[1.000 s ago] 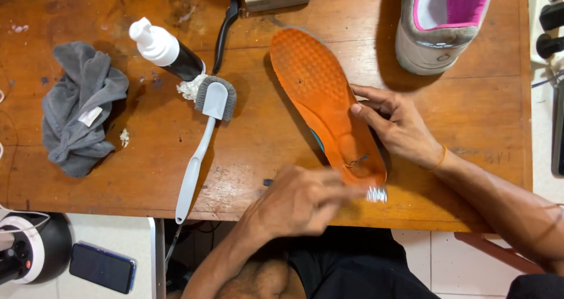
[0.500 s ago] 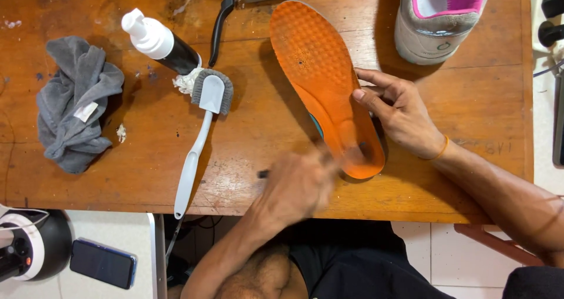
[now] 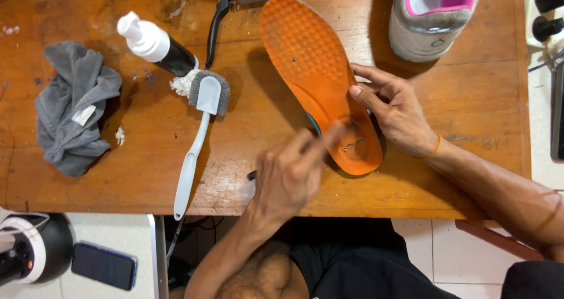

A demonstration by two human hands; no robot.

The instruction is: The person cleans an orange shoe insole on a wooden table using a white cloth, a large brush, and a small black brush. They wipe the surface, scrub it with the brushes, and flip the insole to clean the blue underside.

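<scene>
Matt orange foam insole (image 3: 311, 70) with dimpled texture, worn scuffed wooden counter (image 3: 470, 111), soft grey cloth (image 3: 73, 108), smooth white plastic brush (image 3: 197, 140)

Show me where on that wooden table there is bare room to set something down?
The widest bare patch of the table lies right of the right hand, below the shoe. A smaller one lies between the grey cloth and the long-handled brush. It is crowded around the orange insole, where the left hand works, and by the pump bottle.

Single head cam, looking straight down at the wooden table (image 3: 470, 111) from close above; table's near edge and the floor beyond it fill the bottom.
</scene>
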